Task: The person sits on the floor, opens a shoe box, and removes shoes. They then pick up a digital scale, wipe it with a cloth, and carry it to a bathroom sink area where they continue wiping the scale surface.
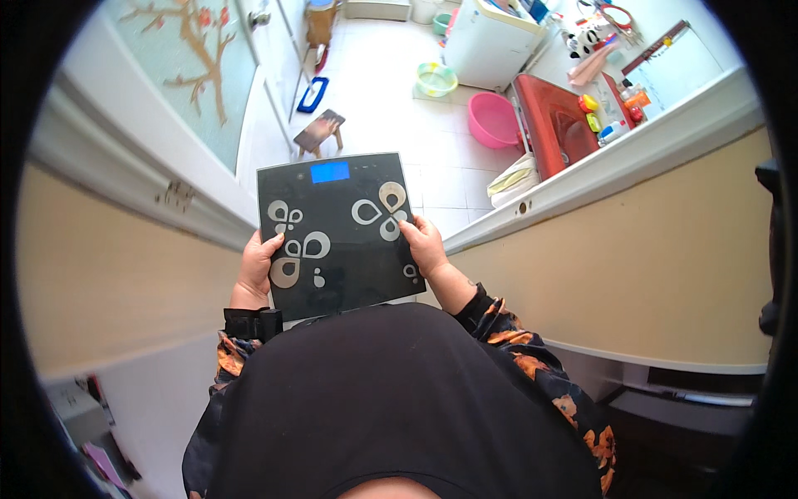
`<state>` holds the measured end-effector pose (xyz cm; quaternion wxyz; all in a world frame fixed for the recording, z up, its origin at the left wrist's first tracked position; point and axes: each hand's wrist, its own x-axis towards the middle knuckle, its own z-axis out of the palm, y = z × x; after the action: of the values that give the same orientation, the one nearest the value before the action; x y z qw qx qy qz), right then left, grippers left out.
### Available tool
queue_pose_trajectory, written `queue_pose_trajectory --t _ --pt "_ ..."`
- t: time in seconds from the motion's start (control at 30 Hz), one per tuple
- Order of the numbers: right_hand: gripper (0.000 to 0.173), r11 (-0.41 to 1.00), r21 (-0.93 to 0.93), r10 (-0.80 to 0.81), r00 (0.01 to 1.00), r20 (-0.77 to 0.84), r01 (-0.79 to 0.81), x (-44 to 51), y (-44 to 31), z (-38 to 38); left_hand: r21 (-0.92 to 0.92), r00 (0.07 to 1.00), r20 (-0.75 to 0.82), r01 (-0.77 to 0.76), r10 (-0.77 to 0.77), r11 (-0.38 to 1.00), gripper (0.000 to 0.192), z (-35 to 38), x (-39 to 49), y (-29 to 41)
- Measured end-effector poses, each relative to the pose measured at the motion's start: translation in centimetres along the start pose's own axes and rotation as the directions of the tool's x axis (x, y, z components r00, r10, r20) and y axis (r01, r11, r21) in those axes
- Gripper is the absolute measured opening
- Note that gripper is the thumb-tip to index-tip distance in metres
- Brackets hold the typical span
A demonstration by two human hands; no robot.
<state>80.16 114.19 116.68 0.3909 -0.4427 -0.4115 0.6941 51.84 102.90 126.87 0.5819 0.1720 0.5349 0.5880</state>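
Observation:
Between my two hands I hold a black glass bathroom scale [349, 249] in front of my body, its face turned up. Pale petal-shaped flower patterns decorate the glass, and a display [330, 171] glows blue at the far edge. My left hand [257, 265] grips the left edge, thumb on top. On the opposite edge, my right hand [427, 243] has its thumb over the glass. The fingers of both hands are mostly hidden beneath the scale. A black band [252, 323] sits at my left wrist.
A doorway opens ahead onto a white-tiled floor [436, 181]. Beyond the scale stands a small wooden stool [320, 128]. A pink basin [492, 120] and a yellow-green basin [436, 80] are on the floor, near a red washbasin [555, 128]. The frosted door [181, 75] is at left.

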Motion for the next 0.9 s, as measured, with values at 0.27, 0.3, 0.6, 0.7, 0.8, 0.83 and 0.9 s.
queue_pose_trajectory --t 0.27,0.3,0.6,0.7,0.8,0.83,0.9 --pt "0.026 0.999 0.001 0.044 0.995 0.086 -0.044 -3.3 -16.9 -25.8 -0.022 0.999 -0.010 -0.052 0.052 0.998 0.032 25.9 -3.2 -7.7" --pt "0.026 0.998 0.002 0.060 0.996 0.060 -0.061 -2.5 -17.4 -26.4 -0.014 1.000 -0.008 -0.025 0.025 1.000 0.032 26.8 -1.9 -7.2" --pt "0.024 0.993 0.119 0.017 0.996 -0.093 -0.005 6.5 -18.7 -24.7 0.102 0.994 0.111 0.011 -0.022 0.995 0.029 27.9 11.6 -1.1" --pt "0.024 0.993 0.117 0.003 0.988 -0.152 0.016 8.5 -19.2 -24.8 0.127 0.986 0.158 0.039 -0.059 0.991 0.031 29.4 15.2 0.8" --pt "0.024 0.983 0.185 0.051 0.972 -0.228 -0.008 10.9 -19.4 -25.6 0.157 0.969 0.204 0.106 -0.138 0.982 0.030 30.9 20.3 1.4" --pt "0.023 0.977 0.207 -0.002 0.969 -0.246 0.055 11.6 -19.5 -26.1 0.173 0.963 0.218 0.124 -0.161 0.977 0.029 31.5 22.3 1.3" --pt "0.020 0.996 0.066 0.074 0.922 -0.380 -0.053 13.6 -19.6 -26.7 0.170 0.941 0.282 0.143 -0.187 0.975 0.029 32.5 26.4 1.5"
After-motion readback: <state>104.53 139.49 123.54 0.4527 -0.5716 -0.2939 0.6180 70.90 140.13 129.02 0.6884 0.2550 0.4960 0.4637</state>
